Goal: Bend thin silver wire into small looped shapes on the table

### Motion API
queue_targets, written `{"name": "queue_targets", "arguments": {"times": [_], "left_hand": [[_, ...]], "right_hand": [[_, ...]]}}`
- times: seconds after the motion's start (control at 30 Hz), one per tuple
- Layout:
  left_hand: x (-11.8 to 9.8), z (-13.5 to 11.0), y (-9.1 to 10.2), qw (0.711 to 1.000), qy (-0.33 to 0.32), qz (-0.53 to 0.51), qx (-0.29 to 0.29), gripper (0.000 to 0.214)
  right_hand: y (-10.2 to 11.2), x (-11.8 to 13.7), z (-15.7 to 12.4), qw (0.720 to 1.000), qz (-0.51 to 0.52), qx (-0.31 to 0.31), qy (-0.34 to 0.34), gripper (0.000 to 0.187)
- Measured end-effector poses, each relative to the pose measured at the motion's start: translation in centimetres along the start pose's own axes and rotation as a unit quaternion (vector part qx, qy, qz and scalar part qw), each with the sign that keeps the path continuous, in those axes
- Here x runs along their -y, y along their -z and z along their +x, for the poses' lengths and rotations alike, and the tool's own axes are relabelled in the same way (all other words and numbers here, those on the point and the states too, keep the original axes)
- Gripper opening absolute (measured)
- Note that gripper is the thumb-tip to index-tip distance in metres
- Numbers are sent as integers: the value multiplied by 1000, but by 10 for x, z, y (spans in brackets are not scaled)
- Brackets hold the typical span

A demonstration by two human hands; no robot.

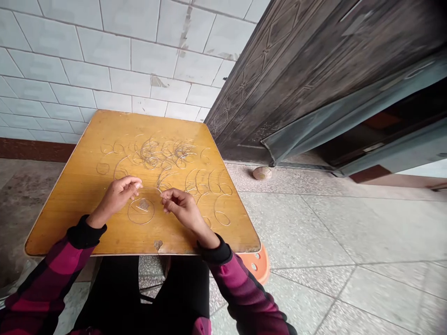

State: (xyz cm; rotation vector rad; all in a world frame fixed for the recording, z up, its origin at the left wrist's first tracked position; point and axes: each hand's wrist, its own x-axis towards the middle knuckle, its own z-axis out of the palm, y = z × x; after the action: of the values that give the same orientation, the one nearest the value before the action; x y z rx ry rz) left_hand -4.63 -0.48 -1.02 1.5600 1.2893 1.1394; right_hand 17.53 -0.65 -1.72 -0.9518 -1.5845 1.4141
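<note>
My left hand (118, 194) and my right hand (179, 204) rest on a small yellow wooden table (87, 186), both with fingers pinched together. Between them runs a thin curved wire (153, 190), one end at each hand's fingertips. A closed wire ring (140, 211) lies flat on the table just below the hands. A tangled heap of loose wire loops (160, 156) is spread over the far half of the table. Several more open loops (209, 184) lie to the right of my right hand.
A white tiled wall (104, 56) stands behind the table. A dark carved metal door (314, 79) is at the right. An orange plastic stool (258, 263) pokes out under the table's right corner. A small round object (261, 173) lies on the stone floor.
</note>
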Motion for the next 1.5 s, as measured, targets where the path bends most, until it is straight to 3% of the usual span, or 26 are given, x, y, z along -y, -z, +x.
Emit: {"name": "queue_targets", "arguments": {"times": [0.13,0.3,0.4,0.5,0.7,0.93,1.03,1.17,1.33,1.5], "left_hand": [[4,0,-2,998,0,35,52,26],[-3,-7,-7,958,-6,161,238,23],[-7,-10,-8,934,-42,173,309,22],[-7,-11,-8,927,-42,160,337,21],[0,-10,-5,908,18,205,365,23],[-2,-10,1,919,2,194,343,23],[-6,-9,3,940,7,152,307,21],[-7,-10,0,974,48,9,220,22],[-4,-10,-9,976,74,-193,72,28],[-8,-9,-13,955,96,-275,65,24]], "right_hand": [[5,0,1,995,90,-40,-27,23],[9,-1,2,981,166,-81,-53,25],[11,-2,6,975,191,-93,-61,24],[14,-1,10,975,190,-96,-60,24],[30,11,16,983,151,-102,-36,21],[50,26,18,991,80,-105,-29,19],[44,27,22,992,46,-117,8,20],[22,22,26,986,-15,-138,89,18],[-11,8,21,948,-224,-44,222,17],[-23,-1,14,903,-352,39,245,19]]}}
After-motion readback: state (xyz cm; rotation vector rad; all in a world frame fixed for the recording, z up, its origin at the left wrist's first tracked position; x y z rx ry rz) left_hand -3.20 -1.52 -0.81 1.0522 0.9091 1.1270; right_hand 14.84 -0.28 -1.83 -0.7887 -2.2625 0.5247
